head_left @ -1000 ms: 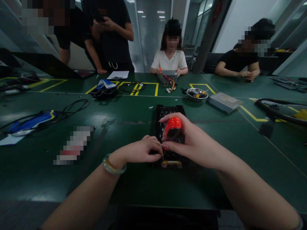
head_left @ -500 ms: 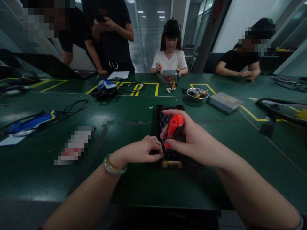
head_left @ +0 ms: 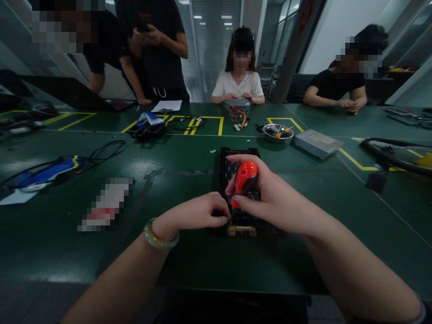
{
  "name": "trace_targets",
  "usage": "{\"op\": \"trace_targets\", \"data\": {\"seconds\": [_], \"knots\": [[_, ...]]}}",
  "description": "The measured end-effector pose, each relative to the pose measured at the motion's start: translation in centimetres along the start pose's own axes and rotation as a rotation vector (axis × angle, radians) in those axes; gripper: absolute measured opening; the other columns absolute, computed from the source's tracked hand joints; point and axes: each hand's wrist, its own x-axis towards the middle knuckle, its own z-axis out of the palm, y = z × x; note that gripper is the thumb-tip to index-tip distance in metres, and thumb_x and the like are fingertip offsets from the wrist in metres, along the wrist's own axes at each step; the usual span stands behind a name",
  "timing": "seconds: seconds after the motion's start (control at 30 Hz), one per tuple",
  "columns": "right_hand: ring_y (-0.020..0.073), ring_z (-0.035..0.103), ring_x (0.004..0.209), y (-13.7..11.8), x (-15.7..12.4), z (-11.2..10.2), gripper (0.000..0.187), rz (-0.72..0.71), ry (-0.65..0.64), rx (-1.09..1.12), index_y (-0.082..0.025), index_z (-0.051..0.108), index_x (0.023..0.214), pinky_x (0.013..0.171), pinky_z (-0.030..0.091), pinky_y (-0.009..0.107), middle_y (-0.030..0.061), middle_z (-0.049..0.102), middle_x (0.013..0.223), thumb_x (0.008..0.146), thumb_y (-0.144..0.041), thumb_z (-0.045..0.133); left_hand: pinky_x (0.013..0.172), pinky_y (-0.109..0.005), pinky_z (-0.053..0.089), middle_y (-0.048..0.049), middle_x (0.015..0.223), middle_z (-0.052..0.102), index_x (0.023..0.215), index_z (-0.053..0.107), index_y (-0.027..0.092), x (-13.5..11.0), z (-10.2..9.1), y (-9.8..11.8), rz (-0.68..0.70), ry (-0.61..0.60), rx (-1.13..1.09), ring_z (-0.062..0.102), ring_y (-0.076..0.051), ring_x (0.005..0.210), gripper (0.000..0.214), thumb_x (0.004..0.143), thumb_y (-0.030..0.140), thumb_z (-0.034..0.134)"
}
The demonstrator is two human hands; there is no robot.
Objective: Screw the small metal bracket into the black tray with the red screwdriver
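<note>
green tabletop (head_left: 199,265) fills most of the frame, yellow tape (head_left: 221,127) marking its far part; at top centre a person in a white top (head_left: 238,85) has both hands by a grey box (head_left: 240,103) trailing coloured wires (head_left: 240,118). mid-frame lies a black case (head_left: 230,170), diamond-patterned inside, a gold-coloured connector (head_left: 242,231) at its near end. my right hand (head_left: 275,198) is over it, fingers wrapped round the red and black handle of a tilted screwdriver (head_left: 245,177). my left hand (head_left: 202,210) sits at the case's left side, fingers curled, thumb near the thin shaft; i cannot tell whether they pinch anything. right of upper centre is a metal bowl (head_left: 277,140).
</note>
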Motion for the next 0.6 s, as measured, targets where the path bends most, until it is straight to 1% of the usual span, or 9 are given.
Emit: {"op": "trace_targets", "data": {"seconds": [0.2,0.4,0.6], "knots": [[0.017,0.066,0.093,-0.07,-0.11,0.07,0.068,-0.022,0.003,0.011,-0.028,0.03,0.143,0.088,0.055,0.038,0.0017,0.066,0.105,0.083,-0.012,0.057,0.092,-0.03,0.042,0.0004,0.088,0.069,0.087,0.071,0.021,-0.08,-0.03,-0.22,-0.008,-0.013,0.006,0.058,-0.018,0.097,0.012,0.086,0.024,0.06],[0.0163,0.066,0.093,-0.39,-0.09,-0.22,0.067,-0.018,0.04,0.064,-0.027,0.031,0.142,0.09,0.055,0.036,0.0016,0.066,0.104,0.082,-0.012,0.058,0.096,-0.03,0.04,0.0,0.093,0.071,0.092,0.072,0.021,-0.05,-0.09,0.2,0.022,-0.003,0.036,0.057,-0.018,0.101,0.014,0.087,0.022,0.06],[0.0179,0.066,0.093,-0.06,-0.14,-0.91,0.068,-0.025,0.138,0.067,-0.027,0.032,0.141,0.093,0.054,0.038,0.0018,0.066,0.1,0.082,-0.012,0.061,0.096,-0.029,0.04,0.0004,0.095,0.071,0.096,0.073,0.023,0.06,-0.01,0.09,0.03,-0.017,0.065,0.056,-0.017,0.103,0.016,0.088,0.022,0.059]]}}
